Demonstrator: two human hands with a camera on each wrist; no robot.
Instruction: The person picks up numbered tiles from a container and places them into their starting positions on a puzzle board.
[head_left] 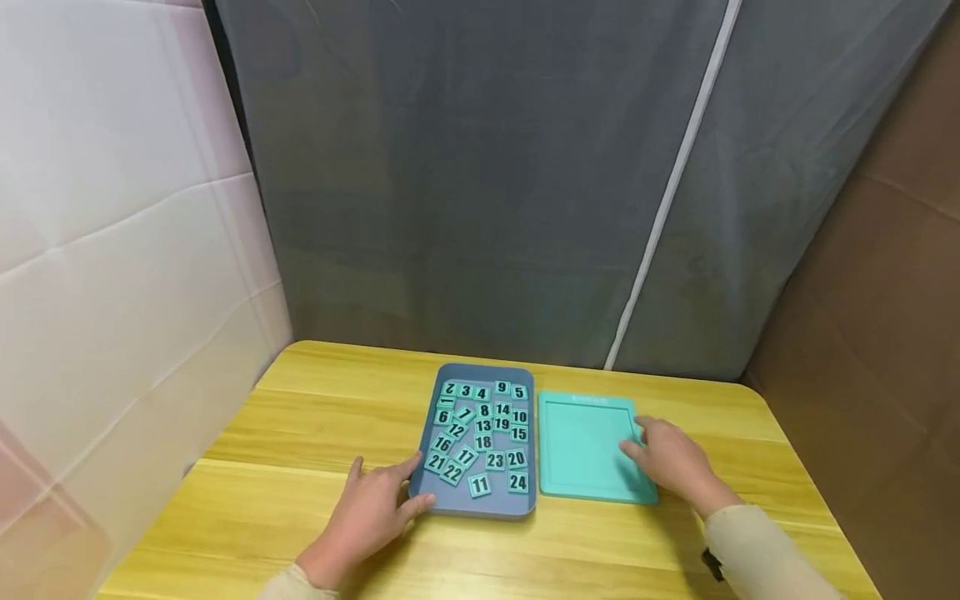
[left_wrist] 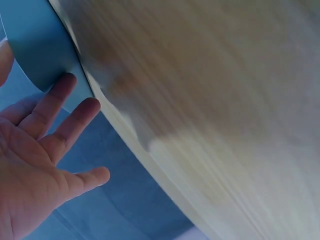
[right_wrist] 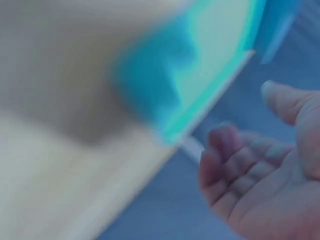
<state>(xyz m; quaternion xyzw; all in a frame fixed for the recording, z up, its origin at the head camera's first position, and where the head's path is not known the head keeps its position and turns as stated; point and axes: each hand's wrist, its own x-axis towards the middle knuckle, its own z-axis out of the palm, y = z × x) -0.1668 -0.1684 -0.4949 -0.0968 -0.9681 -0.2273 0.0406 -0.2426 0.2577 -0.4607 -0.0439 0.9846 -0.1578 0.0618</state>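
Observation:
A blue-grey tray (head_left: 447, 498) holds several teal tiles with black numbers, such as the tile marked 11 (head_left: 479, 485). Against the tray's left side, near its front corner, my left hand (head_left: 372, 500) rests with fingers spread; in the left wrist view its fingertips (left_wrist: 66, 82) touch the tray wall. To the right of the tray lies a flat teal board with a raised rim (head_left: 588, 446). My right hand (head_left: 671, 454) is at the board's right edge, its thumb over the board. In the right wrist view the fingers are loosely bent, with nothing gripped.
Tray and board lie side by side on a yellow wood-grain table (head_left: 300, 450). A grey curtain (head_left: 465, 183) hangs behind it, with a white strip (head_left: 675, 175) running down. White fabric (head_left: 127, 208) stands at the left and brown fabric (head_left: 877, 292) at the right.

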